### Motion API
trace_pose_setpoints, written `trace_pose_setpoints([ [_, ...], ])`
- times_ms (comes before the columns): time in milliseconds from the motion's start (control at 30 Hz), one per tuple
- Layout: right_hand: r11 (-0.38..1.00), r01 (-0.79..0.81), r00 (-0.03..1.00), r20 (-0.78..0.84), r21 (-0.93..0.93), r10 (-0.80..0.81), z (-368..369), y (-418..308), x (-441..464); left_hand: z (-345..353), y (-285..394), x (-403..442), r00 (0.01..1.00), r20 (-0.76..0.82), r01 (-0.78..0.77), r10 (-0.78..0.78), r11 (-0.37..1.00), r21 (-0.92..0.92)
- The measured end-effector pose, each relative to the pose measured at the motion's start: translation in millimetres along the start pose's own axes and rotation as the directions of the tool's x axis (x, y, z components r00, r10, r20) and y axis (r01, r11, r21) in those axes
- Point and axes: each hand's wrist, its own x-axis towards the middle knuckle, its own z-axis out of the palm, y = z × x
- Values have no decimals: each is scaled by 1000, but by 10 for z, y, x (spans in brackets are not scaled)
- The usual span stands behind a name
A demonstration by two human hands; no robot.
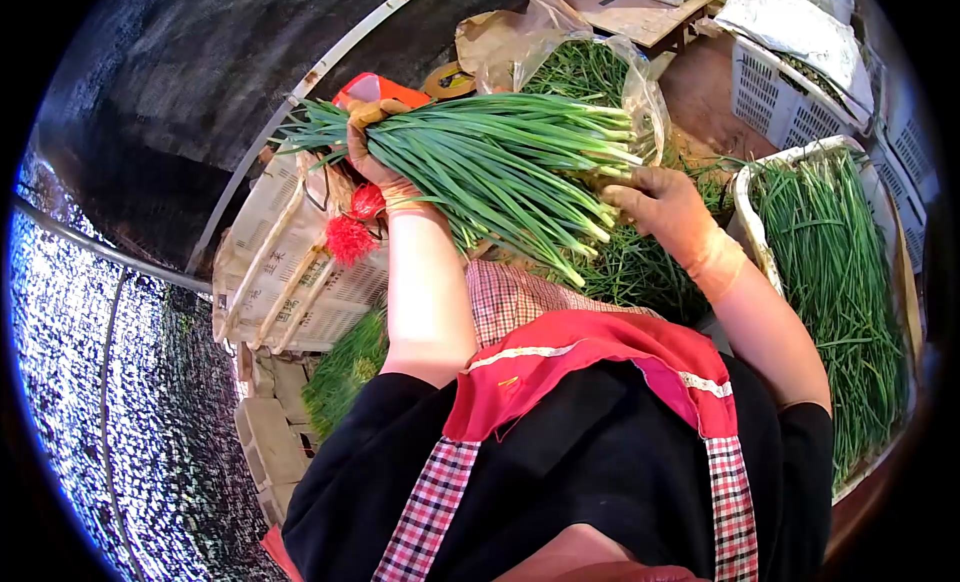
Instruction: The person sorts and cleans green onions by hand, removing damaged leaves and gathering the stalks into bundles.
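A large bunch of garlic chives (500, 152) lies slanted in front of my chest, leaf tips to the left and pale cut ends to the right. My left hand (376, 147), in a thin orange glove, is wrapped round its leafy end. At the pale ends is my right hand (662, 210), gloved alike, with thumb and fingers pinched together beside the stems. Whatever those fingertips hold is too small to make out. Below the bunch, loose green leaves (650, 277) lie in a dark pile near my apron (590, 347).
On the right stands a lined crate (745, 207) packed with chives (830, 272). A clear plastic bag (645, 92) of greens lies ahead. Left are a white crate (330, 292), red string (350, 240) and a tape roll (449, 81). White baskets (790, 102) stand at the back right.
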Motion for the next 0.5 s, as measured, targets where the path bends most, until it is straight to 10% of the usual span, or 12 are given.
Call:
trace_pose_setpoints([
  [200,856,110,992,-7,505,-124,242,203,210,110,4,-15,997,61,56,-50,992,-110],
  [267,962,126,992,-26,242,-123,197,106,119,81,31,24,991,123,63,-48,991,-117],
  [500,928,62,998,-27,367,-56,199,108,99,147,51,30,987,134,101,-83,985,-138],
])
